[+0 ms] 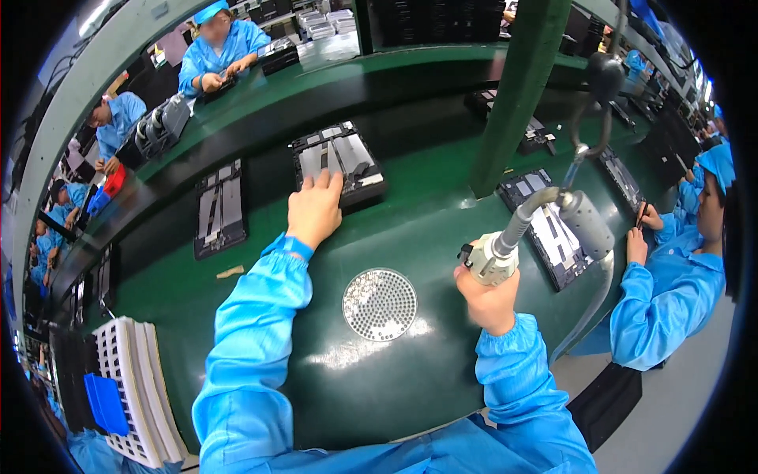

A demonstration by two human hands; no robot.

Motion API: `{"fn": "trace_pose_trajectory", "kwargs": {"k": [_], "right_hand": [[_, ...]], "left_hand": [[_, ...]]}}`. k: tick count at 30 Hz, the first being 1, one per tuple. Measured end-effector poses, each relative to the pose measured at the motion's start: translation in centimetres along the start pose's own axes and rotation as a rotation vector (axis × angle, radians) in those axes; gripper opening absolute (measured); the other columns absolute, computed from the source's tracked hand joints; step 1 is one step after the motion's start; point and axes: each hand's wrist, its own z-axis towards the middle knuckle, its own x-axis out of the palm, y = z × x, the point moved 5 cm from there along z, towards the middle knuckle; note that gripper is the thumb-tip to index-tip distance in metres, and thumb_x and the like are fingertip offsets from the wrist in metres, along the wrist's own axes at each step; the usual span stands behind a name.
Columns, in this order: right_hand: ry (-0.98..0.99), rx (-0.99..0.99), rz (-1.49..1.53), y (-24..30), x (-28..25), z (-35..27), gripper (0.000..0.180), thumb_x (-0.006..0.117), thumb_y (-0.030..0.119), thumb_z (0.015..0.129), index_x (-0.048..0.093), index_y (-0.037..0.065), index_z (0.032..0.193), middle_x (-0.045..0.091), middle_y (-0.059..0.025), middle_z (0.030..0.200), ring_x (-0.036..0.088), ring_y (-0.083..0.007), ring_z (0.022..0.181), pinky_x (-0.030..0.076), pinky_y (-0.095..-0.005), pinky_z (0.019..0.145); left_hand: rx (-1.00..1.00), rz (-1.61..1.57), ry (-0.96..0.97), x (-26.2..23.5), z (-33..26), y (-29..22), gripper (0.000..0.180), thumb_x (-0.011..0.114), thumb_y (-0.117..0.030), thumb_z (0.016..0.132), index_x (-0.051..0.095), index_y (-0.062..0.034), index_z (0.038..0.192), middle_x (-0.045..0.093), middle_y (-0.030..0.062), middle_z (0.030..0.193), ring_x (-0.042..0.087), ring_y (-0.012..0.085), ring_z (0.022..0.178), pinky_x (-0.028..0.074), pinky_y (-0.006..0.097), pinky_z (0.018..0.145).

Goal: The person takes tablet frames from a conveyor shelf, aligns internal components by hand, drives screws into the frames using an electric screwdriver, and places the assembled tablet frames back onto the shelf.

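Observation:
My left hand lies on the near edge of an open tablet-like device, fingers stretched over its top. That device shows silver-grey battery panels in a black frame and looks thicker than the others, perhaps stacked; what is beneath is unclear. My right hand is wrapped round the pale body of an electric screwdriver, held above the green bench; its tip is hidden. Between my forearms is a round perforated plate with many small dark spots. Another open device lies left of my left hand.
An open device lies right of the screwdriver, near a hanging grey tool with a hose. A green post rises from the bench. White grid trays stand lower left. A co-worker sits at right; others work across the bench.

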Motion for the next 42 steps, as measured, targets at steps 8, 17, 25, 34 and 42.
{"fn": "trace_pose_trajectory", "kwargs": {"k": [8,17,25,34,42], "right_hand": [[-0.052,-0.021,0.144,-0.6,-0.9,-1.3,0.040,0.064,-0.005,0.073,0.049,0.003,0.109,0.055,-0.0050,0.095,0.055,-0.0121,0.083,0.048,-0.0267,0.071],[-0.023,-0.087,0.176,-0.4,0.5,-1.1,0.032,0.061,-0.005,0.074,0.052,-0.004,0.104,0.058,-0.0103,0.088,0.057,-0.0152,0.070,0.049,-0.0271,0.061],[-0.016,-0.083,0.170,-0.4,2.0,-1.3,0.030,0.062,-0.005,0.071,0.055,-0.005,0.101,0.058,-0.0098,0.077,0.057,-0.0173,0.063,0.048,-0.0296,0.060],[0.030,-0.097,0.101,-0.5,2.4,-1.6,0.028,0.058,0.000,0.075,0.053,-0.002,0.103,0.056,-0.0094,0.072,0.052,-0.0198,0.063,0.045,-0.0396,0.066],[0.103,-0.080,0.216,0.4,3.4,-1.8,0.030,0.059,-0.002,0.074,0.052,-0.003,0.103,0.056,-0.0109,0.071,0.054,-0.0214,0.062,0.047,-0.0409,0.065]], "left_hand": [[0.023,0.113,-0.250,-11.4,-18.0,-2.0,0.051,0.060,0.002,0.059,0.058,0.0009,0.110,0.059,0.0174,0.114,0.055,0.0392,0.107,0.048,0.044,0.084],[-0.072,-0.134,0.289,-12.9,-26.6,-4.0,0.049,0.073,-0.015,0.068,0.059,-0.0008,0.112,0.055,0.0197,0.118,0.050,0.0406,0.113,0.040,0.052,0.094],[0.025,-0.400,0.017,-10.4,-23.9,-4.3,0.039,0.076,-0.013,0.065,0.060,0.0030,0.097,0.057,0.0154,0.097,0.056,0.0338,0.093,0.045,0.041,0.080],[0.300,-0.671,-0.115,-9.2,-24.1,-5.6,0.021,0.067,-0.003,0.066,0.060,0.0046,0.084,0.054,0.0115,0.084,0.055,0.0272,0.082,0.047,0.036,0.067],[0.375,-0.716,-0.077,-9.0,-24.5,-5.1,0.021,0.070,0.001,0.065,0.062,0.0063,0.083,0.058,0.0132,0.086,0.057,0.0279,0.081,0.049,0.037,0.065]]}}
